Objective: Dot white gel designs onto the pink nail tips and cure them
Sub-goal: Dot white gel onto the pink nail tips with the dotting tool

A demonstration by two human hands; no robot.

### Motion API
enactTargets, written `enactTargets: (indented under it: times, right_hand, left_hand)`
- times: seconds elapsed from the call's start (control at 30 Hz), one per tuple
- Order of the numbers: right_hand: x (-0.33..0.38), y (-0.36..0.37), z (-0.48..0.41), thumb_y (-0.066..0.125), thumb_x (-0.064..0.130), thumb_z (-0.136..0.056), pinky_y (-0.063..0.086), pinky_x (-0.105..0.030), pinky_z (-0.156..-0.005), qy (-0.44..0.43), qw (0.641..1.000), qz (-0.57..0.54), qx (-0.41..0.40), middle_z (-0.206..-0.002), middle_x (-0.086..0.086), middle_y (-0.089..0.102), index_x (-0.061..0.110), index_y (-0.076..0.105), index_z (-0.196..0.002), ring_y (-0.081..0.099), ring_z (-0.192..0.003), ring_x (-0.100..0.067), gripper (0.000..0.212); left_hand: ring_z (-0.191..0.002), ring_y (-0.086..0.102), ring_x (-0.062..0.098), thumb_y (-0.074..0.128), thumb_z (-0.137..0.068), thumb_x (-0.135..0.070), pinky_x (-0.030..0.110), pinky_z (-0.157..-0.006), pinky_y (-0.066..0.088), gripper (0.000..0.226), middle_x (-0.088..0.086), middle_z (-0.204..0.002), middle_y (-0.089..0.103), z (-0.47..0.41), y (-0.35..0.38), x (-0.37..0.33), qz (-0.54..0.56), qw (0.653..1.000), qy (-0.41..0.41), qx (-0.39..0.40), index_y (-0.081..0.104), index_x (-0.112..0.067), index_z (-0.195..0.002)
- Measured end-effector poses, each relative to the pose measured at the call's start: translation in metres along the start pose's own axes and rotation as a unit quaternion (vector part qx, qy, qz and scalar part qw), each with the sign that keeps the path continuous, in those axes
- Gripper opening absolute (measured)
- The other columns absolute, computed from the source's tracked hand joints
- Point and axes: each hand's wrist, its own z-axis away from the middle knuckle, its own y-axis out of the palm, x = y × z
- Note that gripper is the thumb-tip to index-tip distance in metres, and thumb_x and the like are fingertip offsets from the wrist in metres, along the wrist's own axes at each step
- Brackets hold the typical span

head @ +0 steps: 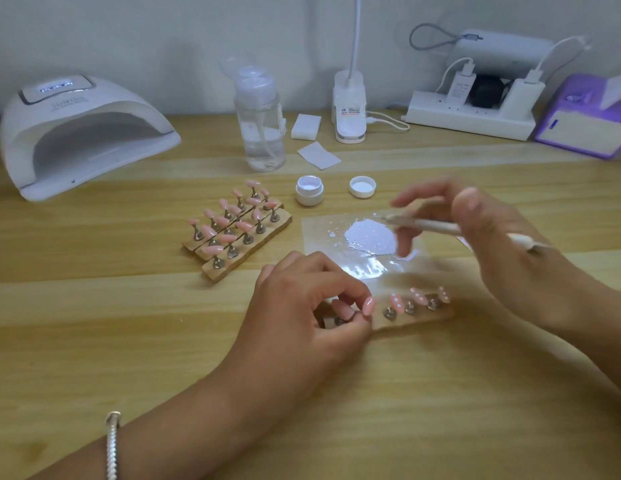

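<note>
A wooden strip (pixel 414 318) near me carries several pink nail tips on metal stands; three on the right, such as the dotted tip (pixel 396 303), bear white dots. My left hand (pixel 302 306) pinches the plain pink tip (pixel 368 305) at the strip's left end. My right hand (pixel 492 233) holds a white dotting pen (pixel 440 227), blurred, its tip over a white gel puddle (pixel 369 235) on a clear palette sheet (pixel 337 265). The open gel jar (pixel 309 190) and its lid (pixel 362 186) stand behind the sheet.
Several more wooden strips of plain pink tips (pixel 236 226) lie left of the sheet. A white curing lamp (pixel 80 133) sits at back left. A pump bottle (pixel 260 123), wipes (pixel 317 154), a desk-lamp base (pixel 349 109), a power strip (pixel 472 116) and a purple box (pixel 586 126) line the back.
</note>
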Motion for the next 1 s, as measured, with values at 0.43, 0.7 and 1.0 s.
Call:
enactTargets:
  times: [0.43,0.7,1.0]
  right_hand:
    - [-0.02,0.004,-0.01,0.037,0.046,-0.099,0.053,-0.039,-0.087,0.086,0.993,-0.002,-0.084,-0.079,0.0,0.071,0.025,0.077,-0.085,0.067,-0.088,-0.018,0.047]
    - [-0.019,0.006,-0.01,0.037,0.047,-0.1,0.051,-0.052,-0.092,0.088,0.992,-0.008,-0.092,-0.081,0.0,0.071,0.028,0.076,-0.089,0.068,-0.088,-0.019,0.045]
    - [-0.018,0.007,-0.012,0.037,0.045,-0.098,0.05,-0.05,-0.091,0.09,0.993,0.019,-0.079,-0.078,0.0,0.07,0.023,0.076,-0.086,0.067,-0.086,-0.019,0.047]
  left_hand:
    - [-0.077,0.056,0.01,0.061,-0.081,-0.035,0.033,-0.079,0.034,0.016,-0.015,-0.077,0.063,0.003,-0.001,-0.002,-0.142,0.984,0.1,-0.042,0.074,-0.03,-0.074]
    - [-0.083,0.065,0.007,0.071,-0.081,-0.027,0.029,-0.086,0.037,0.009,-0.019,-0.083,0.071,0.004,0.0,-0.002,-0.144,0.977,0.143,-0.061,0.072,-0.025,-0.072]
    - [-0.076,0.064,0.006,0.067,-0.082,-0.025,0.033,-0.087,0.04,0.009,-0.015,-0.07,0.066,0.006,-0.003,-0.005,-0.111,0.979,0.148,-0.085,0.073,-0.022,-0.076]
